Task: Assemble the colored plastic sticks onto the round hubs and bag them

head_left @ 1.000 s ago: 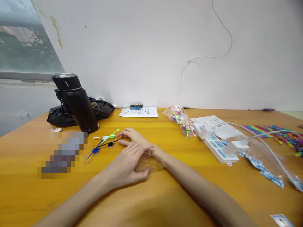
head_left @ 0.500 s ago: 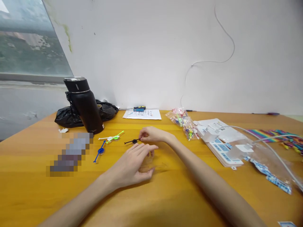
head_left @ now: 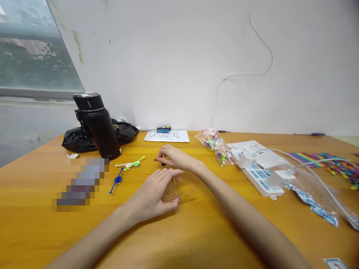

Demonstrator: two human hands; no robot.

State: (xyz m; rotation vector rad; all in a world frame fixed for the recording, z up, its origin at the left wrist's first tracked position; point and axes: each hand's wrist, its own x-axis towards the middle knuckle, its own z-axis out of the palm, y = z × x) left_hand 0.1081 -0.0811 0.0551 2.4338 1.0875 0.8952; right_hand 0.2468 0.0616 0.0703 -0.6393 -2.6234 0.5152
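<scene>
Loosely, the left hand (head_left: pixel 155 191) is curving over clear plastic (head_left: pixel 171 189), thumb and fingers spread. At its ten o'clock, a blue piece (head_left: pixel 118 180) is lying. At one, the right hand (head_left: pixel 174 157) is partly covering a black piece (head_left: pixel 163 164); pinching or not, I cannot tell. Beyond, at twelve, white paper (head_left: pixel 168 136) is lying.

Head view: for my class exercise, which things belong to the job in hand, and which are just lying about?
In the job, judging by the hands:
black arrow-ended piece at the right hand
clear plastic by the left hand
blue piece, white piece, green piece
bagged coloured pieces (likely)

Probably just lying about:
black bottle
black plastic bag
white paper
white power strip
</scene>
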